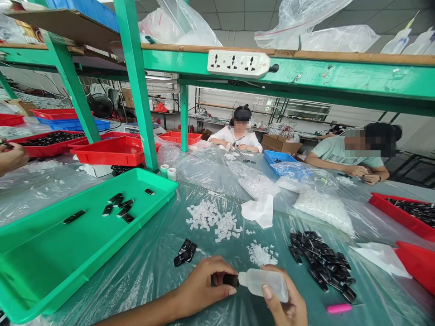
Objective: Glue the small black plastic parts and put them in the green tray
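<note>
Between the thumb and fingers of my left hand [200,287] is a small black plastic part [230,280]. My right hand [288,299] grips a translucent white squeeze bottle [267,284], which lies nearly level. Its narrow tip points left and meets, or almost meets, the black part's right end; I cannot tell if they touch. Just beyond my left hand lie several similar black parts [185,252]. A heap of tiny white pieces [261,253] is behind the bottle, with larger white pieces [212,218] farther back. To the right spreads a pile of black parts [322,262].
At left stands a long green tray [84,262] with several black parts inside. A pink-handled tool [339,308] lies at the lower right, near red trays [416,267]. A green shelf frame [288,68] crosses above. Two people sit across the table; another person's hand [12,156] shows far left.
</note>
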Demonstrator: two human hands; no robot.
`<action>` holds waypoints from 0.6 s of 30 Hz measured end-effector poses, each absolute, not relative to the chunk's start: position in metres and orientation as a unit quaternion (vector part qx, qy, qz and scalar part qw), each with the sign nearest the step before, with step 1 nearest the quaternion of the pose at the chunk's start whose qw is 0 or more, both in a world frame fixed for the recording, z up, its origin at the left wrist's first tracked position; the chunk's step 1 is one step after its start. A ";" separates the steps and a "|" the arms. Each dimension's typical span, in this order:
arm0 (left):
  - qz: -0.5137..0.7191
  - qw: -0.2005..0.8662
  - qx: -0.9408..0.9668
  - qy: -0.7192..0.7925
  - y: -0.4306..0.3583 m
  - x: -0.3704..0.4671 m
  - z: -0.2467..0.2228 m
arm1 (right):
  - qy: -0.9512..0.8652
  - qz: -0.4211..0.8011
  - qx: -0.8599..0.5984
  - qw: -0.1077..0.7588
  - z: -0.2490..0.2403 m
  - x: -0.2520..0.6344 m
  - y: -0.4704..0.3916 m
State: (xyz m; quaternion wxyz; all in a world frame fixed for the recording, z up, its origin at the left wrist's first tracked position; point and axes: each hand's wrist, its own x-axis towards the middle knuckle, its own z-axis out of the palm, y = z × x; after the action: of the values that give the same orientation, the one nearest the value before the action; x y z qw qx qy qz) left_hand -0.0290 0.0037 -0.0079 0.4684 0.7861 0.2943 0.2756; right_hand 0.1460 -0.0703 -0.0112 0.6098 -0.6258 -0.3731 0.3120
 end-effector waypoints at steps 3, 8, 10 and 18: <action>0.269 0.478 0.781 0.298 0.004 -0.029 -0.008 | -0.387 0.305 -0.616 0.615 -0.012 0.147 -0.070; 0.248 0.501 0.766 0.316 0.004 -0.028 -0.013 | -0.416 0.308 -0.586 0.623 -0.015 0.148 -0.072; 0.238 0.518 0.755 0.325 0.003 -0.028 -0.015 | -0.423 0.299 -0.581 0.628 -0.016 0.146 -0.072; 0.222 0.531 0.765 0.288 0.003 -0.028 -0.012 | -0.429 0.268 -0.583 0.635 -0.013 0.146 -0.071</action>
State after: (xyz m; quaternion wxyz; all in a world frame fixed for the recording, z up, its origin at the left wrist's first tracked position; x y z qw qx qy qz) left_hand -0.0277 0.0027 -0.0115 0.5313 0.7652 0.2883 0.2216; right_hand 0.1459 -0.0706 -0.0133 0.6355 -0.5834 -0.4290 0.2678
